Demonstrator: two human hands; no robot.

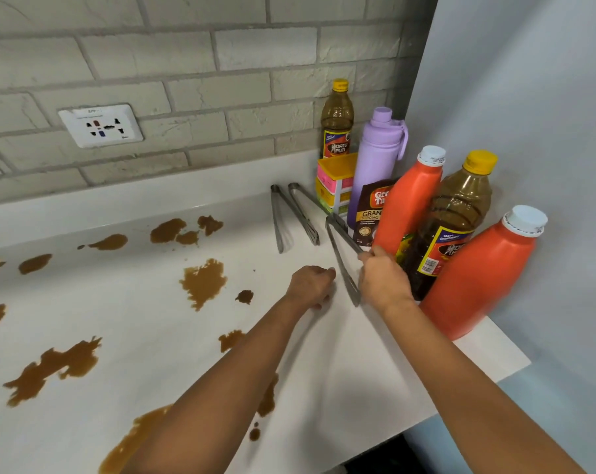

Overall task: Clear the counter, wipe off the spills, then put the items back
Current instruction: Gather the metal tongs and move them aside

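Brown spills point(204, 282) are spread over the white counter point(146, 323). My right hand point(383, 278) grips a pair of metal tongs point(341, 254) just above the counter, beside the bottles. My left hand point(312, 285) hovers loosely curled to the left of those tongs and holds nothing. A second pair of tongs point(293, 217) lies flat farther back. Grouped at the right corner are two orange bottles point(406, 203) point(477, 278), two brown vinegar bottles point(450, 224) point(337, 121), a purple flask point(375, 165), a coffee pouch point(370, 213) and a yellow-pink box point(334, 183).
A brick backsplash with a white wall outlet point(100, 126) runs behind the counter. A pale blue wall point(529, 97) closes off the right side. The counter's front edge point(460, 398) runs diagonally at the lower right, with a dark gap below.
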